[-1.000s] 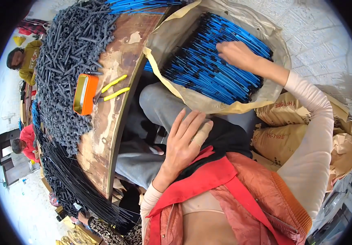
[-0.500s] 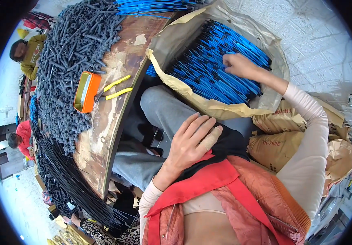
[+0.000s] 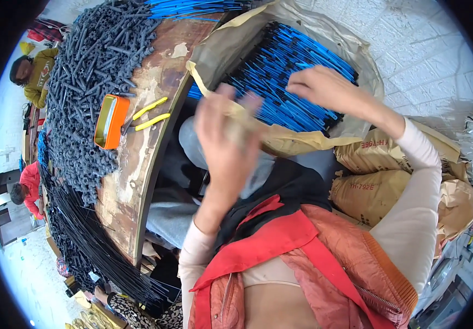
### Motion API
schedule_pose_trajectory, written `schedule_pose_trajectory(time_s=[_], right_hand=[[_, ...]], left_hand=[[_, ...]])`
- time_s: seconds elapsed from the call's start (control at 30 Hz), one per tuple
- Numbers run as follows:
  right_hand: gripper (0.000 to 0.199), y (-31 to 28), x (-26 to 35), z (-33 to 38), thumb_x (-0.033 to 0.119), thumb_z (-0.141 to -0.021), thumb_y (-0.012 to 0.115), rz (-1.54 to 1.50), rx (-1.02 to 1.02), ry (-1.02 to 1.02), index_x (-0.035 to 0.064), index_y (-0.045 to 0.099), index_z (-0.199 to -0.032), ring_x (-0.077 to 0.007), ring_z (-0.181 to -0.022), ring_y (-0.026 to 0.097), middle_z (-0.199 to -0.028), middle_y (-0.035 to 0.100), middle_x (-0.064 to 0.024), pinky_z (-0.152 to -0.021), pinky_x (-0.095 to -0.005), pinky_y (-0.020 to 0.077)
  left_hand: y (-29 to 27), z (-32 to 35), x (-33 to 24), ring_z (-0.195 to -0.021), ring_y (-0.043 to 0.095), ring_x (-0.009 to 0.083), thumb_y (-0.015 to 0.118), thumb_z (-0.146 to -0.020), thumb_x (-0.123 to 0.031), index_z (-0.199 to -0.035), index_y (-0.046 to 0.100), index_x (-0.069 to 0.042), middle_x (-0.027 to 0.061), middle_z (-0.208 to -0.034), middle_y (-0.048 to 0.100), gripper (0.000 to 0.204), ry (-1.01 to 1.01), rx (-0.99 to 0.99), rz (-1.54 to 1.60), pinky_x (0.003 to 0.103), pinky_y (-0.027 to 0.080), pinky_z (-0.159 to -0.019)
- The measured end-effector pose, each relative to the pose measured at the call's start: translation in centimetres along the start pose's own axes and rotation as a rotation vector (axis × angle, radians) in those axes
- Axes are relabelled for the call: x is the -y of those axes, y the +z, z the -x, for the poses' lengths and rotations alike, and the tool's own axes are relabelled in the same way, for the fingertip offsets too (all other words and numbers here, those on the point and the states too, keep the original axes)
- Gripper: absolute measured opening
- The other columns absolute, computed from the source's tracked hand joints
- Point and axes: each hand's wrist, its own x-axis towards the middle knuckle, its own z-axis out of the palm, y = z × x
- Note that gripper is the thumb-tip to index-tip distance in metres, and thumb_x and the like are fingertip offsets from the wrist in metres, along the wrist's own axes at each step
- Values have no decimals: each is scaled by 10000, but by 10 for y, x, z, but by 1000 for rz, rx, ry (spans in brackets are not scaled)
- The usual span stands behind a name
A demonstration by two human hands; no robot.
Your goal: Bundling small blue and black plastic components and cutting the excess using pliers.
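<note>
A large paper sack, its top wide and crumpled, holds a thick heap of thin blue rods with black ends. Over the right part of this heap is my right hand, its fingers curled together; whatever they may grip is hidden. My left hand is raised above my lap, in front of the sack's near rim. Motion smears its fingers, so their hold cannot be made out. A pale wrap on one of its fingers shows only as a blur.
On the worn wooden table at left lie yellow-handled pliers, an orange box, a heap of dark grey plastic parts and long black rods. Brown paper sacks stand at right. Other people sit beyond the table.
My left hand has risen from my lap and moved left and forward toward the sack's rim. The right hand has shifted slightly, still over the blue rods. The view has moved a little.
</note>
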Motion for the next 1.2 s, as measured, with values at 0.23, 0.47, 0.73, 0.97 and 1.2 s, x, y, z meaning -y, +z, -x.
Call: schedule_pose_trajectory(time_s=[0.23,0.47,0.73,0.97,1.2], right_hand=[[411,35,44,113,152,-786,729,-54,-95,-217,66,606,-1169,-296,-1003,555,-1068,570,-112,-834,-382,480],[492,62,36,132,54,-685,714,399,-439,10,79,574,-1157,-282,-1060,508,-1113,513,-107,-823,-365,460],[174,133,23,162,38,-679,629,260,-528,-111,85,616,-846,-227,-772,561,-807,531,-43,-593,-331,466],[134,233,-42,128,41,-694,616,245,-618,-133,104,603,-812,-208,-740,544,-747,479,-32,-583,-317,475],[233,216,-9,127,36,-741,647,113,-397,-80,56,657,-973,-283,-756,608,-859,588,-76,-645,-363,512]], left_hand=[[3,-11,7,-848,642,379,617,-890,-466,-1215,605,-191,151,-913,659,426,-664,413,47,470,485,-738],[21,21,19,-606,662,265,677,-837,-193,-853,638,6,151,-676,652,204,-733,373,276,344,492,-588],[47,88,-3,-1052,593,182,543,-824,146,-1356,348,-95,131,-1169,585,616,-995,-276,1077,279,481,-864],[103,143,57,-805,557,147,498,-761,169,-958,587,-41,46,-914,581,302,-1337,-304,1378,233,439,-660],[153,124,113,-586,527,174,406,-715,125,-789,574,-47,70,-740,579,252,-1481,-670,1225,262,408,-524]])
